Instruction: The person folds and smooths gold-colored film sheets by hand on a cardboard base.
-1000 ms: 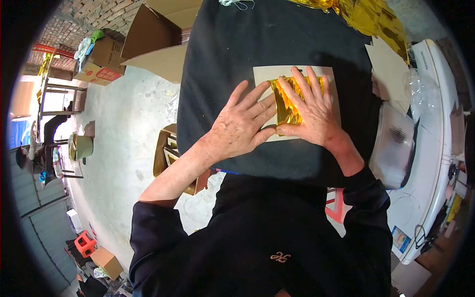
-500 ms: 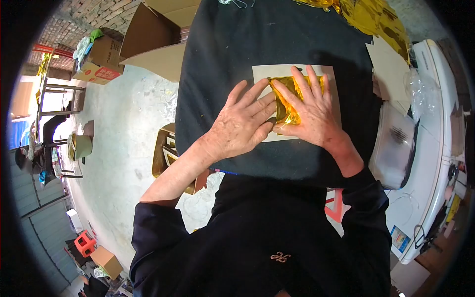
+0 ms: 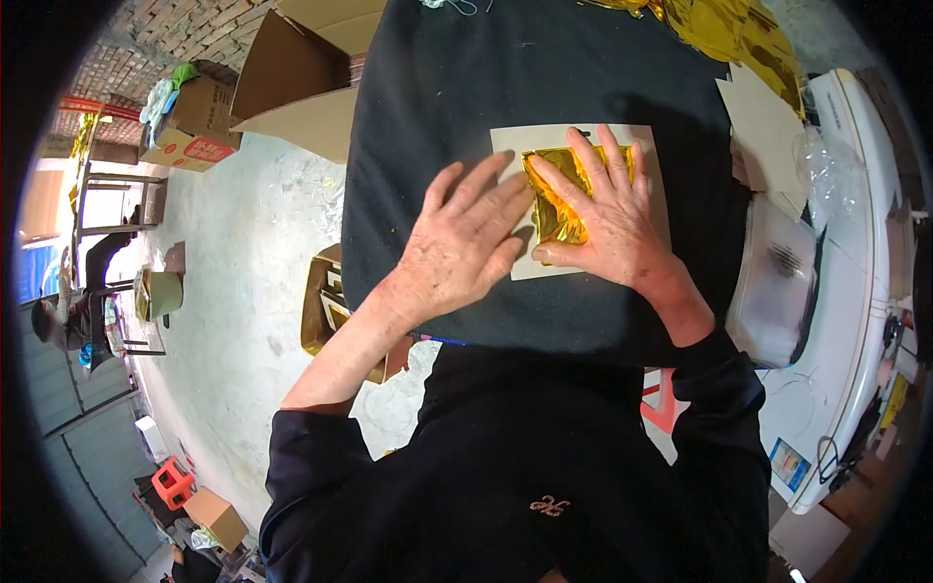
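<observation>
A square of shiny gold foil [image 3: 559, 216] lies crinkled on a pale card [image 3: 515, 267], which rests on the black cloth-covered table [image 3: 437, 107]. Spread flat over the foil's right part is my right hand [image 3: 612, 214], its fingers fanned out and hiding some of the sheet. My left hand [image 3: 462, 233] is beside the foil's left edge, fingers extended and reaching over the card's left margin. A small dark slot [image 3: 584, 133] shows at the card's top edge.
More gold foil [image 3: 743, 44] is heaped at the table's far right corner. Loose card sheets [image 3: 763, 136] and a clear plastic-wrapped stack [image 3: 773, 282] line the right side, by a white appliance [image 3: 846, 291]. Cardboard boxes [image 3: 301, 83] stand at left; a person [image 3: 73, 316] sits farther off.
My left hand has slid left off the foil, uncovering its left edge. My right hand stays pressed on the foil.
</observation>
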{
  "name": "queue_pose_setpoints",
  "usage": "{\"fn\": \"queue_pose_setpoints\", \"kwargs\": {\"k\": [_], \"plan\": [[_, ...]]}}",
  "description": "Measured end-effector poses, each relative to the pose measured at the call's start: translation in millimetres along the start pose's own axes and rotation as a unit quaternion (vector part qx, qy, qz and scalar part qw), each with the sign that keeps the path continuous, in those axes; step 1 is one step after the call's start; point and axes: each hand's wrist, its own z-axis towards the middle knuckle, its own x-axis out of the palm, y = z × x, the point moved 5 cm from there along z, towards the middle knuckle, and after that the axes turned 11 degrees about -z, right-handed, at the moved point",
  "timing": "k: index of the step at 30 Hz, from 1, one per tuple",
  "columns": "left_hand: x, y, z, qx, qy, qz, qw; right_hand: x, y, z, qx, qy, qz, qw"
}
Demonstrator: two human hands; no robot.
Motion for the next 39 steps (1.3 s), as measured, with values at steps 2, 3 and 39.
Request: {"fn": "queue_pose_setpoints", "kwargs": {"k": [2, 3, 39], "plan": [[-1, 8, 4, -0.006, -0.009, 0.019, 1.000, 1, 0, -1, 0.000, 0.003, 0.003, 1.000], [1, 13, 5, -0.006, -0.013, 0.030, 0.999, 2, -1, -2, 0.000, 0.004, 0.004, 1.000], [7, 2, 20, -0.030, -0.080, 0.042, 0.995, 1, 0, 0, -0.029, -0.018, 0.006, 0.999]]}}
